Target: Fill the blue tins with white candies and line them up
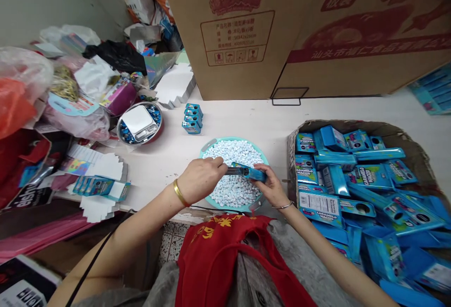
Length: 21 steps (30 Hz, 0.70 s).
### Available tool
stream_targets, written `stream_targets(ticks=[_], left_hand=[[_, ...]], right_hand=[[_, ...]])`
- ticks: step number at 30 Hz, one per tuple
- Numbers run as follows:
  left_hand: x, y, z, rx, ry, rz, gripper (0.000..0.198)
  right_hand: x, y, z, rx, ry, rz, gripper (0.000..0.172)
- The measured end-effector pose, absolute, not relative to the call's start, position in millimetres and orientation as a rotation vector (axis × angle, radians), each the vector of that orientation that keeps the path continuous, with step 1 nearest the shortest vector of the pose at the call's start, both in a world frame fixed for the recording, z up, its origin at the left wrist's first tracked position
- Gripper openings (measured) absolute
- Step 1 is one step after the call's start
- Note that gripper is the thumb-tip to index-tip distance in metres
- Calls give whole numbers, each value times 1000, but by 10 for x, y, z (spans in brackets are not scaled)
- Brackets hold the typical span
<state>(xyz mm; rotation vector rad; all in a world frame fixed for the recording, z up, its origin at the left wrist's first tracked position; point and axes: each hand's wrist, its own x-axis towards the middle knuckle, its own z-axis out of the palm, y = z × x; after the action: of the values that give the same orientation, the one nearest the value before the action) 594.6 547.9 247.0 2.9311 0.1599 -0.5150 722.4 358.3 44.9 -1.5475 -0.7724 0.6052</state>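
Observation:
My left hand (202,178), with a gold bangle at the wrist, is closed round a slim, dark-handled tool (235,171). Its far end meets a small blue box (254,174), so I cannot tell exactly what kind of tool it is. My right hand (271,185) grips that box between thumb and fingers. Both hands are over a turquoise basin (263,157) filled with small pale blue and white pellets (230,192). Beyond the basin, several small blue boxes (192,118) stand in a row on the table (246,114).
At right, a cut-down cardboard carton (291,157) holds many blue boxes (373,178). A large cardboard box (239,77) stands at the back. To the left are a metal bowl (161,126) with a white scale (139,121), flat box blanks (100,203) and piled plastic bags (75,114).

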Motion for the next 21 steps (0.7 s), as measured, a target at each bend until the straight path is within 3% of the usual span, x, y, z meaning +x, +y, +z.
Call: stream_targets(ticks=[4, 9, 13, 21], left_hand=[[5679, 5725, 2186, 2908, 415, -443, 17], [5349, 5945, 1284, 2790, 628, -659, 16], [5533, 5695, 686, 2655, 582, -540, 22], [5670, 5535, 494, 2439, 549, -348, 30]], right_hand=[[7249, 3563, 473, -1540, -660, 632, 32], [7320, 3495, 482, -1517, -412, 627, 40], [7365, 3483, 496, -1533, -349, 608, 44], [7394, 3444, 497, -1569, -354, 592, 44]])
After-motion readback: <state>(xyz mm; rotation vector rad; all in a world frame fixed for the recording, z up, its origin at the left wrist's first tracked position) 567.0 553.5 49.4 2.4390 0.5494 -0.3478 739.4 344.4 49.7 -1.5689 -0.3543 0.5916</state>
